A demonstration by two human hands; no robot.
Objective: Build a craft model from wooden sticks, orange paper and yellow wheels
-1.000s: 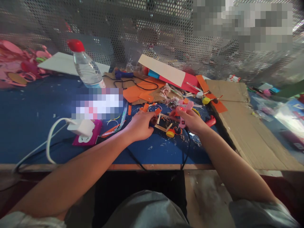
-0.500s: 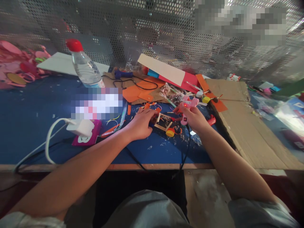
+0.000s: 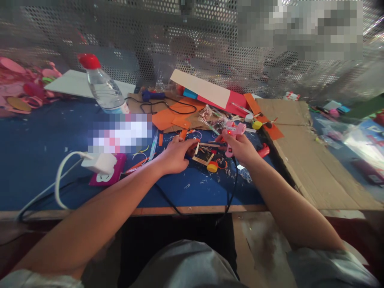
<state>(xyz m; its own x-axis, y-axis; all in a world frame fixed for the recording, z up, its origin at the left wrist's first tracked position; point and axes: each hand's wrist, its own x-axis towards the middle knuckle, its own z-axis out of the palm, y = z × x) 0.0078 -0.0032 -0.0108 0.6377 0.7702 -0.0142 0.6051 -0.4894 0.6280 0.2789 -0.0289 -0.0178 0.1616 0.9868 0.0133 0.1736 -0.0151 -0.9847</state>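
Observation:
A pink hot glue gun (image 3: 230, 150) with a lit red light sits in my right hand (image 3: 242, 150), its nozzle side turned toward the left. My left hand (image 3: 177, 155) grips the left end of a small frame of wooden sticks (image 3: 200, 160), its fingers partly hiding that end. A yellow bottle cap (image 3: 212, 167) is at the frame's front right corner. Some dark and red detail between the frame and the gun is too small to make out. The gun's black cord (image 3: 235, 186) runs down over the table's front edge.
A water bottle with a red cap (image 3: 89, 61) leans at the left, behind a white charger (image 3: 100, 161) in a purple socket block (image 3: 115, 176). Orange sheets (image 3: 171, 116) and a blue glue gun (image 3: 152, 95) lie at the back. Flattened cardboard (image 3: 303, 160) covers the right side.
The whole view has shifted slightly. My left forefinger now reaches further over the stick frame. My right hand keeps hold of the pink glue gun near the frame.

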